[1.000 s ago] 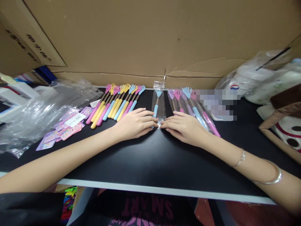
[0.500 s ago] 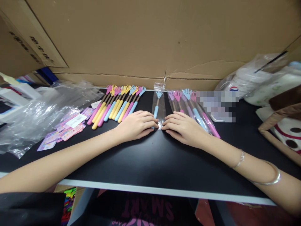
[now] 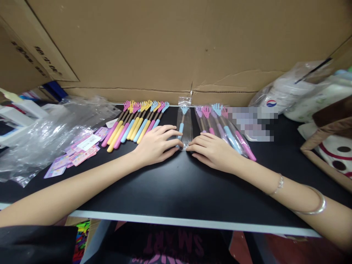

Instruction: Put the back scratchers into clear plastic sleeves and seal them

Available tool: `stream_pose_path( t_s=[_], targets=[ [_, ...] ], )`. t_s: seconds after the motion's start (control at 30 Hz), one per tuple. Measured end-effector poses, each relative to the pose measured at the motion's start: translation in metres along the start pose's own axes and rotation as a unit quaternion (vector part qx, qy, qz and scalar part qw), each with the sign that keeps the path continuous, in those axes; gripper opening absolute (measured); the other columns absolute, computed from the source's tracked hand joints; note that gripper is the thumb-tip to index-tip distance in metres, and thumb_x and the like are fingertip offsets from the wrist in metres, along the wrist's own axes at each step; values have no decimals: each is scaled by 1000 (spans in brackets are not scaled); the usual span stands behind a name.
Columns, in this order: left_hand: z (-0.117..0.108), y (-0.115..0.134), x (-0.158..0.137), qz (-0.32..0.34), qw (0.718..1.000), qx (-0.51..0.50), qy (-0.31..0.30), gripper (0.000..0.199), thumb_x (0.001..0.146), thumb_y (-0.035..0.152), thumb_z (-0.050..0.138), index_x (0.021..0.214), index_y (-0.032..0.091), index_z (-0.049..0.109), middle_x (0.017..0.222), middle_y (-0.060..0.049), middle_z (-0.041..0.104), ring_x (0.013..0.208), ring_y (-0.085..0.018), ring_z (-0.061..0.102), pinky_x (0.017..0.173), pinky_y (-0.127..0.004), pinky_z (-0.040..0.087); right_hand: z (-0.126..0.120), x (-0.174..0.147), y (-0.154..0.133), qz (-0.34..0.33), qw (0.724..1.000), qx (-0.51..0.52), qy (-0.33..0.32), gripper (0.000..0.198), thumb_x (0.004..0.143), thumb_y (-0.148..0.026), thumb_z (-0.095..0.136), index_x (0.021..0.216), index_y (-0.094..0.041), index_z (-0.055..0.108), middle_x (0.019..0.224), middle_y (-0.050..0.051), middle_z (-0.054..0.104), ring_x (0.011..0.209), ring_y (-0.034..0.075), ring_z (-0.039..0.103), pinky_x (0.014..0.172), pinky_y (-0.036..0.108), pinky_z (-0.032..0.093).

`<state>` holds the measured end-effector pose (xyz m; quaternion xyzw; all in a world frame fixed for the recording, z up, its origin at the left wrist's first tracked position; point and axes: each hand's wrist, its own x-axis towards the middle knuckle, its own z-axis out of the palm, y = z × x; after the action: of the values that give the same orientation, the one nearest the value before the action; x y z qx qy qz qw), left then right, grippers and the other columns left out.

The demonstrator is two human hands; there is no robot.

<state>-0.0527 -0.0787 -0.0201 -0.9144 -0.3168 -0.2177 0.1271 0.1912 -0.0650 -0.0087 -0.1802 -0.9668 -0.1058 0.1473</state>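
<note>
Cardboard [image 3: 132, 47] walls off the far side; black tabletop [image 3: 170, 192] in front of it. Loose clear plastic [image 3: 46, 143] fills the left end, small printed cards [image 3: 84, 156] by its near edge. Unsleeved claw-headed sticks [image 3: 135, 128] sit in a row left of centre, claws away from the person; sleeved sticks [image 3: 231, 134] fan out right of centre, near ends angled right. Left hand [image 3: 156, 145] and right hand [image 3: 214, 152] lie low over the table, palms down, fingers loosely curved, fingertips facing each other with a narrow gap. Left fingers slightly spread, right ones closer together. Can't tell if either is pinching: thumb contact is too small to read. Between the two groups, dead centre, lies one clear sleeve [image 3: 188, 126] with a single blue stick [image 3: 181, 128] inside. Key relation: stick is straight ahead of the gap between the hands, long axis running away from the person, claw end far and leaning a touch right, handle end near. Left hand is nearer the stick: its fingers overlap the handle's near end, stick sits toward the sleeve's left edge. Right fingertips are at the sleeve's near right corner, beside the handle, not on it.
</note>
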Motion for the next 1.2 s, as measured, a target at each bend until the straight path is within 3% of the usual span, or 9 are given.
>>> stream_pose_path(
  t_s=[0.17,0.6,1.2],
  targets=[
    [1,0,0,-36,999,-5,-16,26,96,37,45,106,25,66,109,-5,64,103,-21,56,83,-34,44,1,0,2,13,1000,11,-6,26,95,-22,43,107,-15,65,99,11,67,92,22,59,88,39,45],
    [-1,2,0,-61,998,-1,-22,26,96,39,46,108,28,66,91,0,67,86,-16,59,71,-29,40,1,-1,1,10,1000,11,-5,26,95,-21,43,108,-16,65,100,10,69,94,21,60,92,40,45],
    [3,-2,-1,-95,991,-99,-6,20,95,36,50,102,28,67,92,4,70,87,-12,62,69,-23,42,3,-2,1,13,999,42,18,27,96,-22,44,112,-14,65,108,10,70,98,23,61,90,41,48]
  ],
)
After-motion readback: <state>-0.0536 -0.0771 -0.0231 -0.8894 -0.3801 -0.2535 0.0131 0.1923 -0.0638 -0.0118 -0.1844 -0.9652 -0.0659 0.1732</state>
